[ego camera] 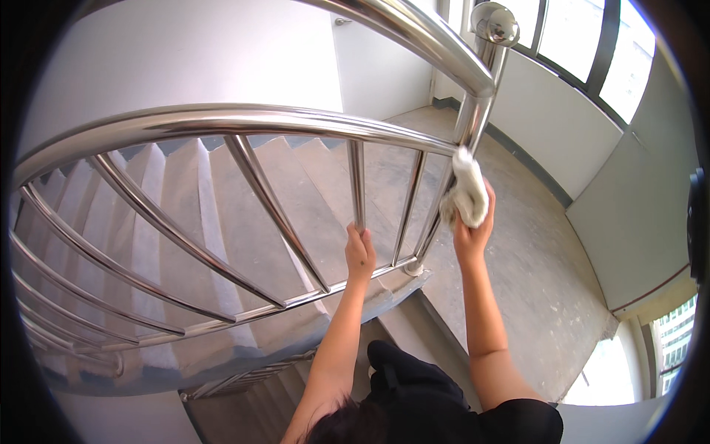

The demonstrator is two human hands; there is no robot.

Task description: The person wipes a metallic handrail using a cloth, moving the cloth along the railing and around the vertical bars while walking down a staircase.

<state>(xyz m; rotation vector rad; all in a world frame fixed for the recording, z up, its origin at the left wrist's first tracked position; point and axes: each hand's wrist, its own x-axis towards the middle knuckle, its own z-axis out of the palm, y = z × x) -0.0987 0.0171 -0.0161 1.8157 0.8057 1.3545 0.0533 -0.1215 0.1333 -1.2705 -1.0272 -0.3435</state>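
A polished metal stair railing spans the view, its curved handrail (233,119) meeting a thick newel post (472,119) on the right. My left hand (360,252) grips one of the upright balusters (356,183) near its lower part. In my right hand (476,236) is a whitish cloth (470,188), bunched up and a little blurred. The cloth lies against the post just below the joint with the handrail. Part of the post behind the cloth is hidden. Below, a bottom rail (305,298) ties the balusters together.
Concrete steps (249,222) run behind the railing on the left. A second flight (277,391) goes down beneath me. The concrete landing (532,266) spreads to the right, beside a wall with windows (577,39). A white door (388,61) stands at the back. A metal ball (499,25) caps the post.
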